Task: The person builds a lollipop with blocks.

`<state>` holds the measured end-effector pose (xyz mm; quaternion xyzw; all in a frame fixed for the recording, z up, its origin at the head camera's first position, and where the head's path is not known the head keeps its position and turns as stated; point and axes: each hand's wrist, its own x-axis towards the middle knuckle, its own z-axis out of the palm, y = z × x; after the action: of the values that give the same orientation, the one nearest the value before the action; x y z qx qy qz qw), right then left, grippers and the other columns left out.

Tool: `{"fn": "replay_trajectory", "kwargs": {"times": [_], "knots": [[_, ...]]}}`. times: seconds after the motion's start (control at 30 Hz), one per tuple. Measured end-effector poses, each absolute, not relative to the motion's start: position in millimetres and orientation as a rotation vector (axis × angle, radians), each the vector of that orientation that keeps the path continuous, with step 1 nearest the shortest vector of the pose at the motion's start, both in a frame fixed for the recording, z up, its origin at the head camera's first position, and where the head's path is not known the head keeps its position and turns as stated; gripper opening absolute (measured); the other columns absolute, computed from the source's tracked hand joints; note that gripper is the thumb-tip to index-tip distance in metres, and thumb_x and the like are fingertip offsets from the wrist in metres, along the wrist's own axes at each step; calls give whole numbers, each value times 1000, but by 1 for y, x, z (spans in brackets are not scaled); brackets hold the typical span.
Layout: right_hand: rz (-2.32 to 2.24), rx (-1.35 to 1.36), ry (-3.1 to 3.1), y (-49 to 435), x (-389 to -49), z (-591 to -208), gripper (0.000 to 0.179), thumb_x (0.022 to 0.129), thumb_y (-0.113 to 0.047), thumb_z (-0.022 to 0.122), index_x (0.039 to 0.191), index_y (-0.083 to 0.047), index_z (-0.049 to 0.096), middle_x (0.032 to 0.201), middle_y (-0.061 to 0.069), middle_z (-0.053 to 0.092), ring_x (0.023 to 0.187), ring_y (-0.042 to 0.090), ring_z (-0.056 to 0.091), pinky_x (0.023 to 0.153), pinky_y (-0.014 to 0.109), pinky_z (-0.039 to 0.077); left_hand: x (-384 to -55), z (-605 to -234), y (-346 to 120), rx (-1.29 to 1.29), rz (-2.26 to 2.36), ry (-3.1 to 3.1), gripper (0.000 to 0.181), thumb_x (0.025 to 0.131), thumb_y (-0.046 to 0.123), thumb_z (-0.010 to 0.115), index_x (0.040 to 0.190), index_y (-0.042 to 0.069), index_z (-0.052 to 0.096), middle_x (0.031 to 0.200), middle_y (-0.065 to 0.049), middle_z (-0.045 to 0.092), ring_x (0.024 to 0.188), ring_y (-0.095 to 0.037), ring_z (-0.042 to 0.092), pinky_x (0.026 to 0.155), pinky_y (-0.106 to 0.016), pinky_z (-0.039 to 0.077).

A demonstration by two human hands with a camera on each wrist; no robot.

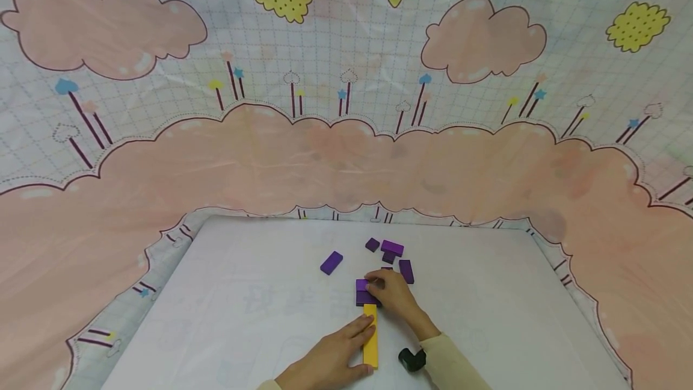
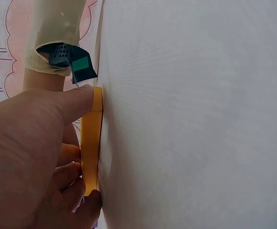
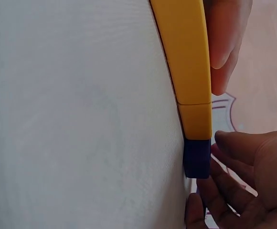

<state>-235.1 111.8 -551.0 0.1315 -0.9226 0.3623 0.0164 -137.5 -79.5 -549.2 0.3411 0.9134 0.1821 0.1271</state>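
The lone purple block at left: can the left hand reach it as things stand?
Probably yes: only white surface separates the left hand from the purple block, though it may need to leave the yellow strip.

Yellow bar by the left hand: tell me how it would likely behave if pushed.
Pushed sideways, the yellow bar may come apart: a seam crosses it. It would probably slide rather than roll, given its flat faces. Straight edges suggest stiff pieces.

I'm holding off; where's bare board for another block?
Two wide patches of board: left, between the leftmost purple block or left hand and the left edge; right, between the right sleeve or rightmost purple block and the right edge. Crowded: the middle, with purple blocks, right hand and yellow strip.
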Motion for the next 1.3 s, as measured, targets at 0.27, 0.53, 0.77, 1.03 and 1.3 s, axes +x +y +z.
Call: {"fn": "replay_trajectory", "kwargs": {"times": [0.27,0.53,0.77,1.03,1.3], "knots": [[1128,393,-2878,112,-235,-551,17,90,-15,70,106,-15,74,103,0,72,91,15,61,84,38,55,-138,-551,-79,985,525,2652,74,91,60,57,152,22,37,164,8,23,149,-11,29,113,-34,43],[1150,373,-2881,109,-237,-553,17,91,-19,70,107,-16,73,101,0,72,88,12,60,80,34,54,-140,-551,-80,969,525,2639,75,91,62,56,153,24,36,164,10,22,149,-10,29,113,-34,43],[1164,375,-2886,108,-240,-552,17,90,-18,70,107,-16,74,102,0,73,88,12,60,81,34,55,-141,-552,-80,969,536,2635,75,90,63,56,153,24,36,164,11,22,149,-10,28,113,-34,43],[1189,375,-2891,109,-240,-552,18,90,-17,69,108,-15,74,103,2,73,90,15,62,83,37,55,-141,-552,-81,983,540,2643,75,91,62,55,152,23,36,164,9,22,149,-10,27,113,-33,42],[1186,364,-2894,108,-239,-553,18,91,-17,69,108,-16,74,106,2,72,93,16,62,87,40,55,-141,-550,-82,981,525,2642,75,91,61,56,152,23,36,164,9,23,149,-10,28,114,-33,42]]}}
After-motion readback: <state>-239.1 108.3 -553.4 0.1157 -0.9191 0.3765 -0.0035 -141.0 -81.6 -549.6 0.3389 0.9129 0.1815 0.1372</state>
